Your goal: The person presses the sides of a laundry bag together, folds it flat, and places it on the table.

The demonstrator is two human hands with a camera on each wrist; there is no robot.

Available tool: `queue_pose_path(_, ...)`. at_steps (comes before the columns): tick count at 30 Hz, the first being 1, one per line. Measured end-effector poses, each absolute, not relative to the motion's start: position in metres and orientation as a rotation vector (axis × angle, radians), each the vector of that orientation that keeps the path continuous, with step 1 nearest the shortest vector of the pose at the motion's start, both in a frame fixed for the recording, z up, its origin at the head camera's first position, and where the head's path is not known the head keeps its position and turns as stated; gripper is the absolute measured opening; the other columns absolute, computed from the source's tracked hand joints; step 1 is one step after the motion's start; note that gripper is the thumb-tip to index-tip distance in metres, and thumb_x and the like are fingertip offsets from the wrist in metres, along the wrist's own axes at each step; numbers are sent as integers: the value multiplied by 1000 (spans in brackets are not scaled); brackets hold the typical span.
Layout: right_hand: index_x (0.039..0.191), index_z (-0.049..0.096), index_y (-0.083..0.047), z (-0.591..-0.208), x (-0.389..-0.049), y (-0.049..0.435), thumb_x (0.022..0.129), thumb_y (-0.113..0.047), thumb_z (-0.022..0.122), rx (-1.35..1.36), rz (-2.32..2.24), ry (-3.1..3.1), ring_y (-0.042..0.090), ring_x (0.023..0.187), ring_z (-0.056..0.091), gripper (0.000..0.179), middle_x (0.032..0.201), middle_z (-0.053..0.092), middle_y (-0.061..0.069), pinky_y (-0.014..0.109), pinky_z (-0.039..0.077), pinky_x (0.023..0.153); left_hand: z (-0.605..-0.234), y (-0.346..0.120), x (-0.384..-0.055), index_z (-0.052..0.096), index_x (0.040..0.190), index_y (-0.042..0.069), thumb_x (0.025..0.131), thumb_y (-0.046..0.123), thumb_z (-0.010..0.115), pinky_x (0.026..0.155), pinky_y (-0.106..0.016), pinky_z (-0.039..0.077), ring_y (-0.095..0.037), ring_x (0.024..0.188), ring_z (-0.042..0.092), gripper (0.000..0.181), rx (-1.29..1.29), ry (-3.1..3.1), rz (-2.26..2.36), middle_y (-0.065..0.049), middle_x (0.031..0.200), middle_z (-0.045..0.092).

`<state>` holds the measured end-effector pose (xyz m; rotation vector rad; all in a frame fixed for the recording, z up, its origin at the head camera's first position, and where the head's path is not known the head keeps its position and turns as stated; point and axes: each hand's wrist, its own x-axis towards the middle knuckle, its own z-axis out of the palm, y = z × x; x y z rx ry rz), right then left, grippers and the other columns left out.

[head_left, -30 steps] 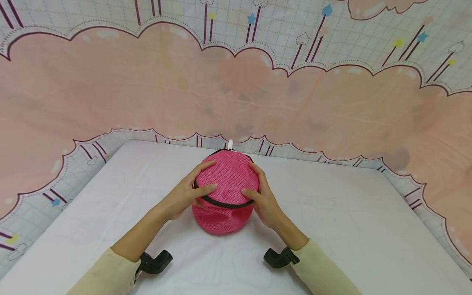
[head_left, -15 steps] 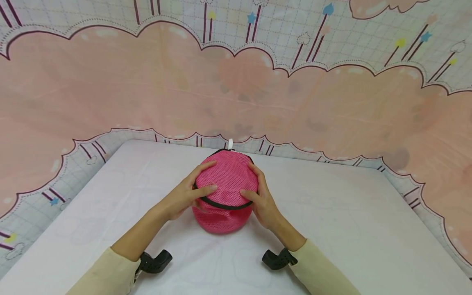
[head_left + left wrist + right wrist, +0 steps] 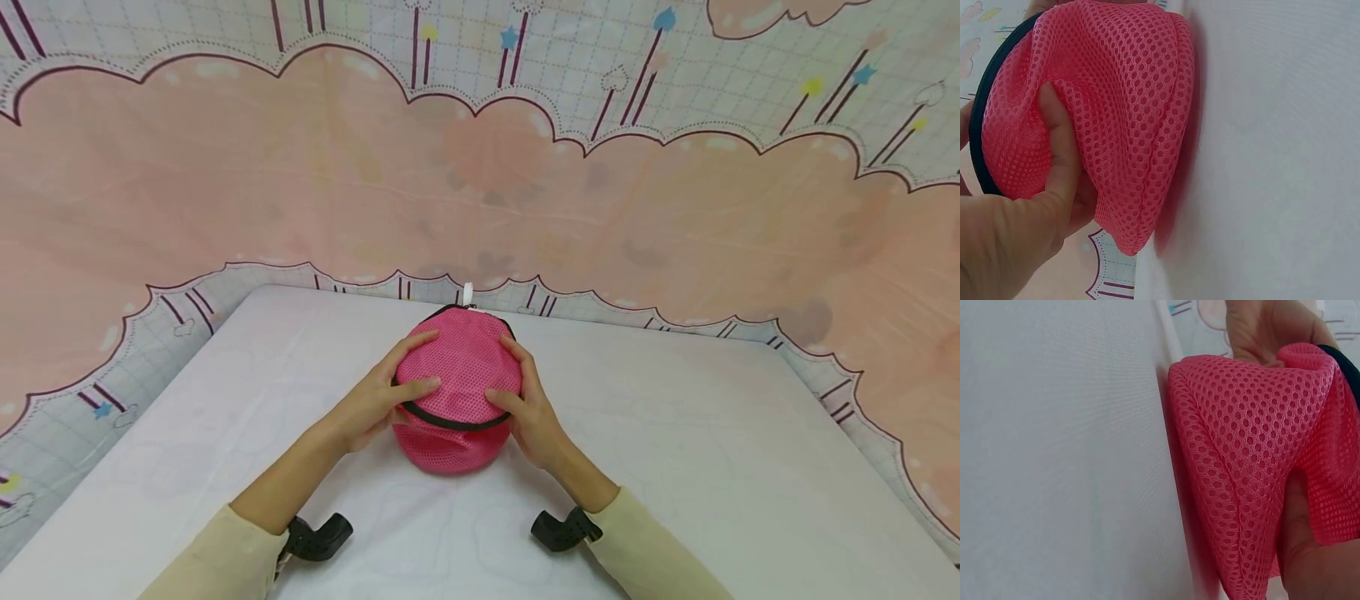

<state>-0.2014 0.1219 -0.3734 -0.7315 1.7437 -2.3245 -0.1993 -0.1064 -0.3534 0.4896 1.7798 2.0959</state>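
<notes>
A pink mesh laundry bag [image 3: 459, 367] with black trim and a white pull tab at the back stands on the white table [image 3: 675, 442]. Its round top faces up and tilts toward me. My left hand [image 3: 381, 398] grips the bag's left side, thumb on the top panel and fingers around the rim. On the opposite side, my right hand [image 3: 536, 417] holds it the same way. In both wrist views a finger of each hand presses into the slack mesh wall [image 3: 1129, 81], which folds in. The bag's base rests on the table. What may be inside is hidden.
A backdrop [image 3: 420, 192] with a pink cloud print rises behind the table and along its sides. Black wrist mounts [image 3: 318, 537] stick out from both sleeves near the front of the table.
My right hand has shifted slightly left, bringing the bag's right side in with it. The front of the black rim sits slightly lower. My left hand has barely moved.
</notes>
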Motion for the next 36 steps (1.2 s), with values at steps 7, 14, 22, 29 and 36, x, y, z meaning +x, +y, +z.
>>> queue_pose_path(7, 151, 14, -11, -377, -200, 120, 89, 1, 48, -716, -2341, 1746, 29, 130, 32, 71, 153, 17, 10, 29, 39, 102, -356, -107, -198, 25, 150, 25, 92, 12, 61, 86, -47, 51, -34, 119, 48, 69, 481, 1755, 2109, -20, 144, 27)
queue_pose_path(14, 150, 16, -11, -379, -199, 119, 89, 1, 48, -691, -2362, 1727, 29, 129, 33, 70, 152, 18, 10, 30, 41, 100, -358, -106, -196, 25, 150, 24, 91, 8, 62, 86, -45, 51, -31, 116, 51, 71, 481, 1707, 2133, -21, 144, 27)
queue_pose_path(22, 150, 19, -10, -382, -198, 119, 90, 2, 48, -674, -2364, 1693, 30, 128, 35, 67, 150, 21, 12, 31, 43, 98, -360, -105, -196, 26, 150, 23, 89, 3, 64, 86, -45, 51, -32, 117, 50, 75, 484, 1669, 2154, -21, 143, 27)
queue_pose_path(29, 150, 20, -12, -382, -196, 118, 91, 1, 46, -658, -2351, 1691, 29, 128, 36, 65, 150, 21, 12, 31, 44, 98, -362, -105, -195, 26, 150, 23, 87, 2, 66, 85, -44, 52, -32, 116, 51, 77, 476, 1677, 2155, -22, 142, 28)
queue_pose_path(36, 150, 19, -13, -382, -194, 118, 92, 0, 46, -656, -2334, 1699, 29, 129, 35, 66, 151, 20, 11, 31, 43, 98, -364, -106, -194, 24, 150, 23, 88, 3, 66, 85, -44, 52, -31, 116, 50, 78, 491, 1678, 2138, -22, 142, 27)
